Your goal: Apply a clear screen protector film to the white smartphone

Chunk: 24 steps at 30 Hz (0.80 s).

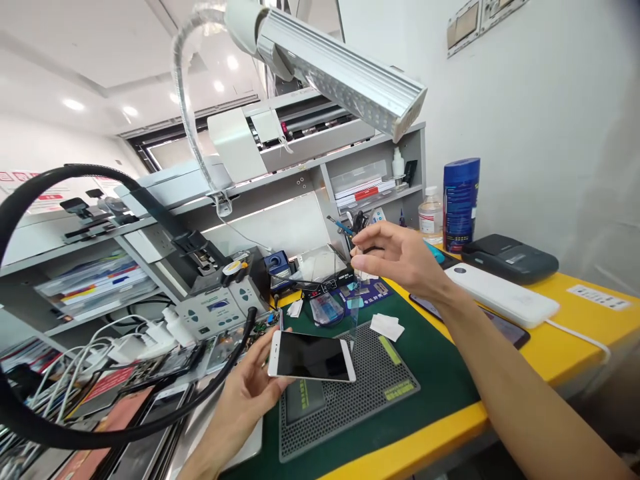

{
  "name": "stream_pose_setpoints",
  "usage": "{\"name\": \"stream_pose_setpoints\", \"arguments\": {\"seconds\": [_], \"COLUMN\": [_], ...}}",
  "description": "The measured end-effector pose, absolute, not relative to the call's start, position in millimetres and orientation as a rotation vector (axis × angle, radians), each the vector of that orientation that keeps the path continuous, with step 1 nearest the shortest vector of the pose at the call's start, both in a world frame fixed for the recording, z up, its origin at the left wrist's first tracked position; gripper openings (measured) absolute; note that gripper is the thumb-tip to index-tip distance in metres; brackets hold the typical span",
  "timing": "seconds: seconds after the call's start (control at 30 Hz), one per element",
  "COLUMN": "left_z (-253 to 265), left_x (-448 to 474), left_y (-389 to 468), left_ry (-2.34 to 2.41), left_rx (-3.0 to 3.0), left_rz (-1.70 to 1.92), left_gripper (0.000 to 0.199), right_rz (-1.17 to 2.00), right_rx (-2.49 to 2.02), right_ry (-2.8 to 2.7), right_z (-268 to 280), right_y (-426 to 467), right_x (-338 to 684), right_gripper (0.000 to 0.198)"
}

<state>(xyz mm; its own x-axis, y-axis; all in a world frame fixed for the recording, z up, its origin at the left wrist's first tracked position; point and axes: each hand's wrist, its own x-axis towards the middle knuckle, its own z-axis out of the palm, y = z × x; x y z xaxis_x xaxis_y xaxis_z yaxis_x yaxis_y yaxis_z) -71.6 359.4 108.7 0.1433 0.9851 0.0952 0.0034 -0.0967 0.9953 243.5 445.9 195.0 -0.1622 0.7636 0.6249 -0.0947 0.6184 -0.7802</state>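
Observation:
My left hand (250,383) grips a white-framed smartphone (313,358) by its left end, the dark screen facing up. The phone is above a grey perforated mat (345,407), tilted slightly. Raised higher and to the right, my right hand (390,257) has its thumb and fingertips pinched together. From them hangs a thin clear strip of film (355,317), its lower end near the phone's right end; whether it touches the phone I cannot tell. Just beyond the right fingertips stand some tools, including a blue brush (340,225).
White wipes (387,327) lie on the green mat (440,373). At right are a white power bank (500,293), a black case (510,259) and a blue canister (460,203). A grey control station (220,307) and several phones are at left. A lamp (345,73) hangs overhead.

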Motion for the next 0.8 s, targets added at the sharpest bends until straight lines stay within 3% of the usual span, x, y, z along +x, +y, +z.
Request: {"name": "stream_pose_setpoints", "arguments": {"seconds": [0.4, 0.53, 0.8], "left_z": [128.4, 137.4, 144.6], "left_x": [-81.1, -80.1, -76.9], "left_y": [333.7, 331.5, 344.9], "left_ry": [1.292, 1.452, 1.761], "left_rx": [1.008, 1.134, 1.441], "left_rz": [0.989, 0.866, 0.413], "left_gripper": [0.081, 0.084, 0.069], "right_rz": [0.802, 0.732, 0.674], "right_rx": [-0.632, -0.656, -0.678], "right_ry": [-1.627, -1.69, -1.773], "right_z": [191.2, 191.4, 190.8], "right_y": [446.9, 444.5, 437.9], "right_x": [239.4, 232.9, 223.5], "right_gripper": [0.045, 0.048, 0.065]}}
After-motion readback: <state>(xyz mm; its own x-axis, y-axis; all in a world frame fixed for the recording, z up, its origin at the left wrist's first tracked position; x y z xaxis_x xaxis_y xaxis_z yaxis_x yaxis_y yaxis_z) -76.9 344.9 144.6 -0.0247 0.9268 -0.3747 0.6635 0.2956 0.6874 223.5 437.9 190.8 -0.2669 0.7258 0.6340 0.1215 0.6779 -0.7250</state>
